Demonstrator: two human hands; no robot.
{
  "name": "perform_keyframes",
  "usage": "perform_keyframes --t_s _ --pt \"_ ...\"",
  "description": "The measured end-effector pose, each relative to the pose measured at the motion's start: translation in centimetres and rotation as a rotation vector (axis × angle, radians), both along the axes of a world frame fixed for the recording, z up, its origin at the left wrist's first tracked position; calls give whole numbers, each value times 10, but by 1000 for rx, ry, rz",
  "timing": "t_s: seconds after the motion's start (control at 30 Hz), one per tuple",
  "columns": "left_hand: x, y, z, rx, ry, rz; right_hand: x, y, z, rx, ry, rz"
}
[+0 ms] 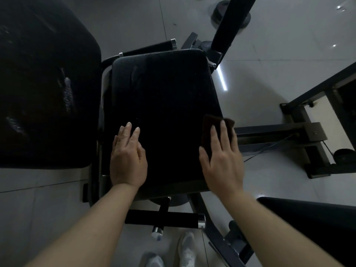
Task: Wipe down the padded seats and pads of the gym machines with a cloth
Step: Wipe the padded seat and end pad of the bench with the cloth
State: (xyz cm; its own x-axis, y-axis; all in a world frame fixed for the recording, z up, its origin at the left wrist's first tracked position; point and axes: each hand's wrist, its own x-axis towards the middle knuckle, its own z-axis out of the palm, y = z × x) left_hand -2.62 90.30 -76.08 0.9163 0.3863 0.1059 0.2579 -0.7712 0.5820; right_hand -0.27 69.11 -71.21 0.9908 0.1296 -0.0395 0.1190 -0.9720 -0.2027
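A black padded seat [163, 105] of a gym machine fills the middle of the head view. A large black back pad [44, 83] stands to its left. My left hand [128, 157] rests flat on the seat's near left part, fingers straight. My right hand [221, 158] lies with straight fingers on a dark brown cloth [209, 124] and presses it onto the seat's right edge. Part of the cloth is hidden under my palm.
A padded handle bar [163, 218] sits below the seat's front. A black post [233, 22] rises at the back right. A metal frame with a cable [300, 132] lies on the tiled floor to the right. Another dark pad [312, 220] is at the lower right. My white shoes [186, 249] stand below.
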Motion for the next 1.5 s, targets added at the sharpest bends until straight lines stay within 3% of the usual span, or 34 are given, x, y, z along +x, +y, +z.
perform_keyframes --t_s 0.13,0.23,0.4,0.57,0.7,0.87,0.97,1.03,1.13,1.27,1.5 --pt "0 0 -1 -1 -1 -1 -46 -9 -9 25 3 -34" --pt "0 1 -1 -3 -2 -7 -3 -4 -1 46 10 -87" --pt "0 1 -2 -11 -9 -13 72 -11 5 383 182 -284" --pt "0 1 -4 -5 -2 -12 -13 -13 -4 184 -11 -148" --pt "0 2 -3 2 -3 -4 -66 -7 -25 222 -2 -156" --pt "0 1 -2 -7 -4 -15 -3 -1 -12 -19 -13 -40" --pt "0 1 -2 -7 -1 -19 56 2 4 20 122 -28" --pt "0 1 -1 -14 7 -15 53 4 5 43 114 -70" --pt "0 0 0 -10 12 -6 -11 1 -2 -60 38 -57" --pt "-1 0 0 -5 19 -2 -75 -2 -19 -78 83 -35" --pt "-1 0 0 -12 10 -15 39 8 10 -61 122 21"
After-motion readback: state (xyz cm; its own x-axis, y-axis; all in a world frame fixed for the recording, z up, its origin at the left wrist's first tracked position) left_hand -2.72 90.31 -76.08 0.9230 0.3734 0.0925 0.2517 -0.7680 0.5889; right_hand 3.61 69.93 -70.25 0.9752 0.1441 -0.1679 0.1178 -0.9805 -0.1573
